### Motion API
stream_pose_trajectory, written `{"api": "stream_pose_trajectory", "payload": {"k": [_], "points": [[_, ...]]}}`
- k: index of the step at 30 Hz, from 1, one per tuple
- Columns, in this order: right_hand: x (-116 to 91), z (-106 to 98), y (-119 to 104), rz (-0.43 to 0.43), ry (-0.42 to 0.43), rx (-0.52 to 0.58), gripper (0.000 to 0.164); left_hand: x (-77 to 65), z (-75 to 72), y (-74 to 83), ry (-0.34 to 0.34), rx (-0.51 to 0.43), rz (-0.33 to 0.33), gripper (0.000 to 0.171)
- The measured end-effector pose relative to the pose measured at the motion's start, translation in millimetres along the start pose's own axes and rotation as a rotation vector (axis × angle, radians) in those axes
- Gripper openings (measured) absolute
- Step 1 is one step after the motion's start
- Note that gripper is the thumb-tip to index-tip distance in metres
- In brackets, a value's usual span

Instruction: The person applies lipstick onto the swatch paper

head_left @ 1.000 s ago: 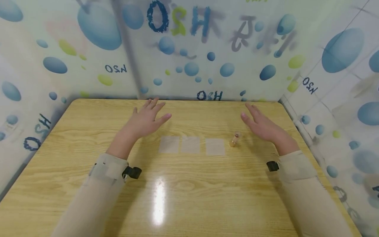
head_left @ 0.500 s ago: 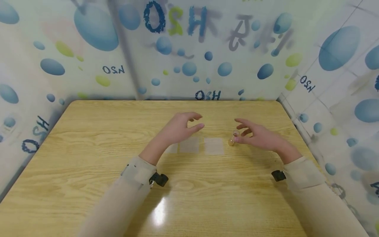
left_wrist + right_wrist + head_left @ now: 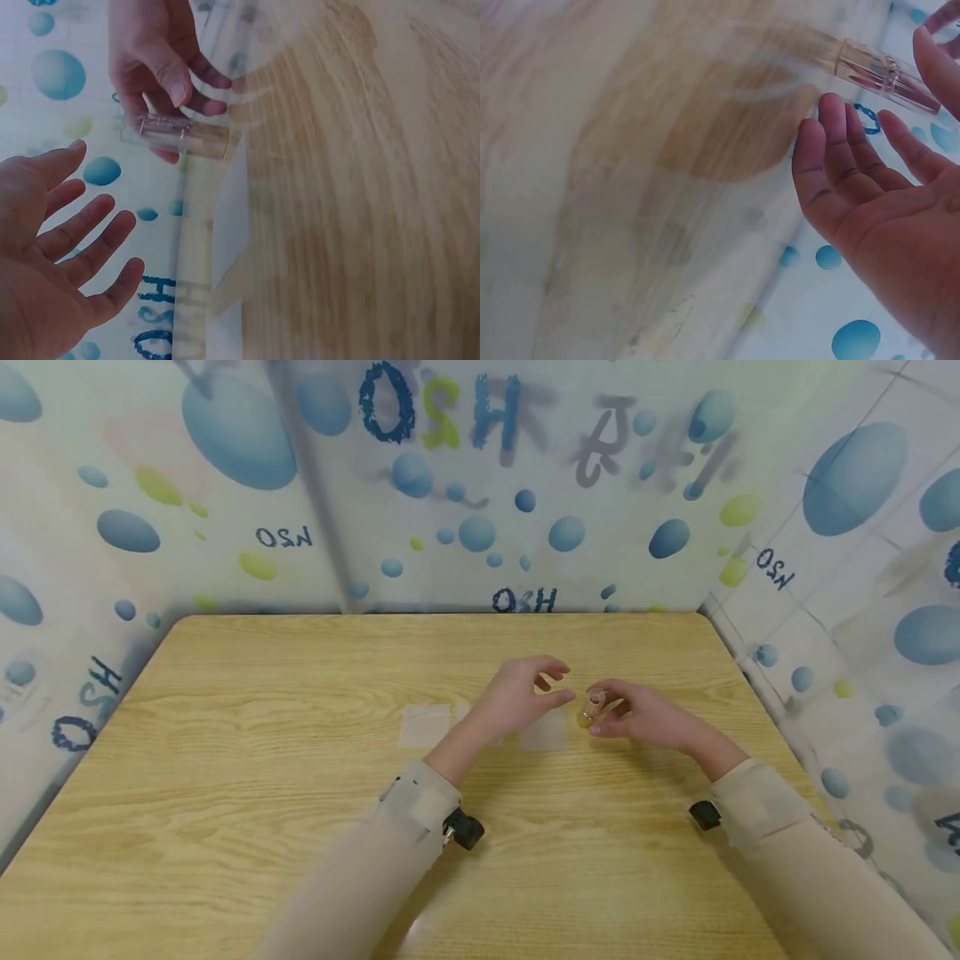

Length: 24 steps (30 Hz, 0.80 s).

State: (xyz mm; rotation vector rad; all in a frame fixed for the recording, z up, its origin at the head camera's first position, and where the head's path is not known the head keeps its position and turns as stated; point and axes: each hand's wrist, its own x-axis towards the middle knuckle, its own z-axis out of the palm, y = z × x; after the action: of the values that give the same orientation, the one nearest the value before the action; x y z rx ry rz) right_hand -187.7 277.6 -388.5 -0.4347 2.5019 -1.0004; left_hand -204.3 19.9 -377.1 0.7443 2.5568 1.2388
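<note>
I see a clear, gold-ended tube point(image 3: 592, 707), whitish squares point(image 3: 424, 725), a yellow wood-grained bench point(image 3: 225, 777), beige sleeves point(image 3: 352, 877) and a white wall point(image 3: 450, 568) spotted blue and green.

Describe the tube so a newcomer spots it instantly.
On the wood table, find the row of three pale squares. Just past its right end, by the right hand, is the tube. Unlike the flat squares, it stands upright, with a clear top.
</note>
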Motion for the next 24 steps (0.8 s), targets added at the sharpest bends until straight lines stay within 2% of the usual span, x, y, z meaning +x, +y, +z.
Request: {"api": "stream_pose_trajectory", "payload": {"k": [10, 17, 20, 24], "points": [[6.0, 7.8, 4.8, 0.002, 0.028, -0.011, 0.029, 12.7, 29.4, 11.1, -0.012, 0.087, -0.026, 0.046], [6.9, 14.6, 0.1, -0.052, 0.059, -0.025, 0.016, 14.9, 40.0, 14.5, -0.034, 0.159, -0.033, 0.042], [6.5, 15.7, -1.3, -0.049, 0.066, -0.034, 0.012, 14.1, 41.5, 13.7, -0.044, 0.163, -0.035, 0.038], [5.7, 15.0, -2.8, -0.021, 0.063, -0.039, 0.012, 11.3, 40.7, 12.6, -0.028, 0.094, -0.038, 0.034]]}}
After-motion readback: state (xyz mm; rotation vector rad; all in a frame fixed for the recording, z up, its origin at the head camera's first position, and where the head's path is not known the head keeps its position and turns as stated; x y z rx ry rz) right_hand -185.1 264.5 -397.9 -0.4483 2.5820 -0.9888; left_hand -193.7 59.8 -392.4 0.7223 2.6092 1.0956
